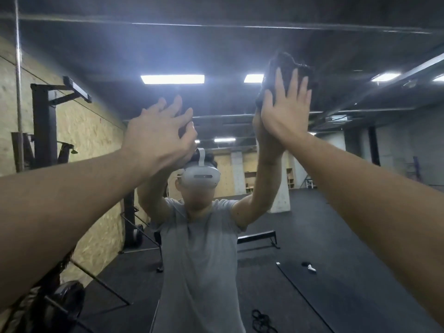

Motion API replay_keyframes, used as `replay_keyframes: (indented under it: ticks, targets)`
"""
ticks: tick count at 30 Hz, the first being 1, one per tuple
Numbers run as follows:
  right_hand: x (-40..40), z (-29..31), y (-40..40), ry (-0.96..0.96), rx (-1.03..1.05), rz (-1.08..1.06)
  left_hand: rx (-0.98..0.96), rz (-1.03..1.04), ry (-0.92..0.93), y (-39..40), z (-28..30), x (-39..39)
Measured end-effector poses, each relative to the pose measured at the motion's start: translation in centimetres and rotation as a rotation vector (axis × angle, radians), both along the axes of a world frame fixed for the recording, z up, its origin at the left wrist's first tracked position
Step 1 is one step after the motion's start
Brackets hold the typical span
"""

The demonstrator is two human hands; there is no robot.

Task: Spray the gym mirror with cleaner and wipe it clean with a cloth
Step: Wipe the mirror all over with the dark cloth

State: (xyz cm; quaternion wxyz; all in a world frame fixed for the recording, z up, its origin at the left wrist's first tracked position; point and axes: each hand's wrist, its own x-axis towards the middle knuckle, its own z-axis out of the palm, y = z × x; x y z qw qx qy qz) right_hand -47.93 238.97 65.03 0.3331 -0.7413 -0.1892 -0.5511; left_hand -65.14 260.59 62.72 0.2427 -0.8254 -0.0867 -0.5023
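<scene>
The gym mirror [216, 51] fills the view in front of me and shows my own reflection in a grey T-shirt. High on the right, my right hand [286, 109] presses a dark cloth [286, 66] flat against the glass, fingers straight and spread. The cloth bunches above and to the left of my fingertips. My left hand [156, 135] is raised at centre left with its fingers stretched toward the glass and meets its own reflection there. It seems to hold nothing. No spray bottle is visible.
A black rack [45, 131] stands along the wooden wall on the left, with a weight plate [64, 299] low beside it. Reflected behind me are a dark rubber floor, a mat with a small white object [311, 268], and dark cords [262, 320].
</scene>
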Motion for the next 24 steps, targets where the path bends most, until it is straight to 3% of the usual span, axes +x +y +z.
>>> replay_keyframes:
  ticks: [5, 10, 12, 15, 19, 22, 24]
  targets:
    - [-3.0, -1.7, 4.0, -0.21, -0.375, 0.001, -0.008, -0.042, -0.029, 0.2, 0.2, 0.3]
    - [-1.6, -6.4, 1.7, -0.334, -0.712, -0.015, -0.018, -0.008, -0.025, 0.1, 0.0, 0.7]
    - [0.1, -6.0, -1.0, -0.251, -0.611, -0.044, -0.01, 0.005, -0.007, -0.2, 0.0, 0.4]
    - [2.4, -4.3, -5.1, -0.068, -0.268, -0.055, -0.006, 0.033, 0.001, -0.6, 0.0, 0.2]
    - [2.5, -0.4, -5.3, 0.074, -0.039, -0.008, -0.006, 0.058, 0.015, -1.2, -0.3, 0.5]
    - [0.6, 2.5, -2.3, 0.038, -0.035, -0.031, -0.022, 0.07, 0.006, -1.5, -0.3, 0.7]
    - [-1.3, 2.7, 0.3, -0.065, -0.183, -0.071, -0.049, 0.057, 0.007, -1.5, -0.2, 0.7]
